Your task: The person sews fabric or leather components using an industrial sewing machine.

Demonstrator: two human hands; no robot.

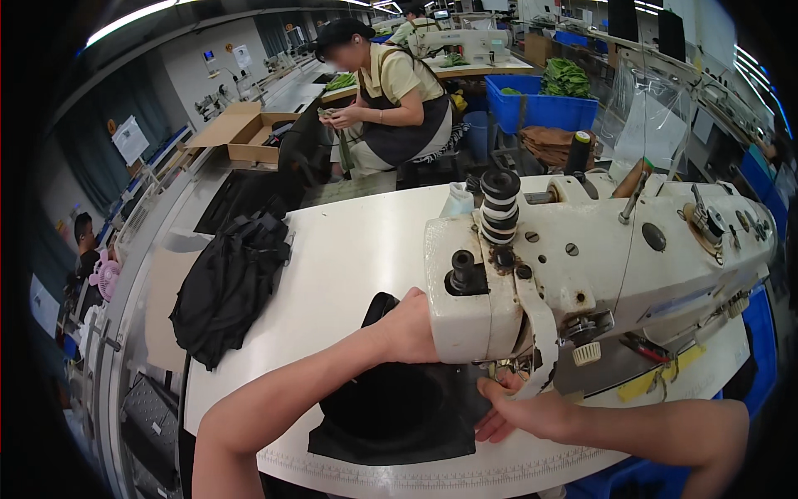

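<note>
A black piece of material with a dark rounded part in its middle lies on the white sewing table, under the head of a white sewing machine. My left hand reaches over its far side, against the machine's end; the fingers are hidden there. Close to the needle area, my right hand pinches the right edge of the piece, thumb on top and fingers curled below. The needle and presser foot are mostly hidden by the machine head and my fingers.
A heap of black fabric lies on the table's left edge. Red-handled snips rest to the right, under the machine arm. Beyond the table sits a co-worker, beside a blue crate and an open cardboard box.
</note>
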